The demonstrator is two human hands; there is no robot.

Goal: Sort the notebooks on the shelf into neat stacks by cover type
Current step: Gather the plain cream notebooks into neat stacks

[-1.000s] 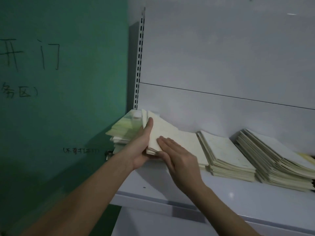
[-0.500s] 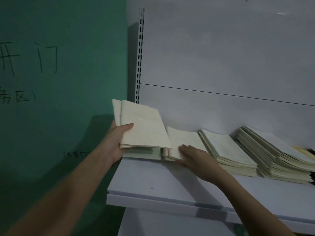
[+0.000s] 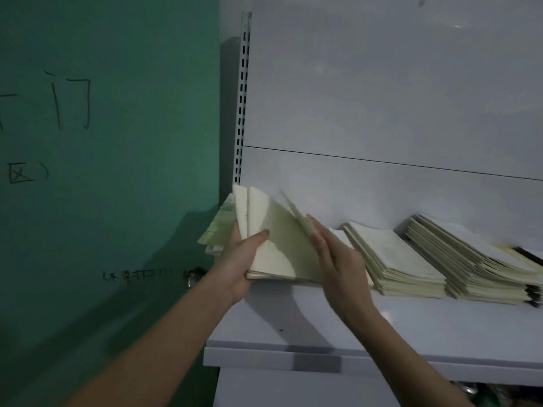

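My left hand [image 3: 239, 259] grips a bundle of cream notebooks [image 3: 273, 239], tilted up at the left end of the white shelf [image 3: 382, 327], thumb across the top cover. Green-patterned notebooks [image 3: 220, 227] show behind that bundle at its left. My right hand [image 3: 332, 259] holds one thin cream notebook [image 3: 296, 214] by its edge, lifted at an angle above the bundle. Further right lie two flat stacks of cream notebooks: a middle stack [image 3: 396, 259] and a taller, fanned stack [image 3: 470, 265].
A dark-covered notebook [image 3: 529, 255] peeks out at the far right edge. A green wall [image 3: 117, 142] with handwriting and a door lock [image 3: 192, 276] borders the shelf's left end. The slotted shelf upright [image 3: 243, 98] and white back panel rise behind.
The left hand has tilted the bundle and set it lower over the shelf's left end. The right hand left the flat stack and now lifts one notebook beside the bundle.
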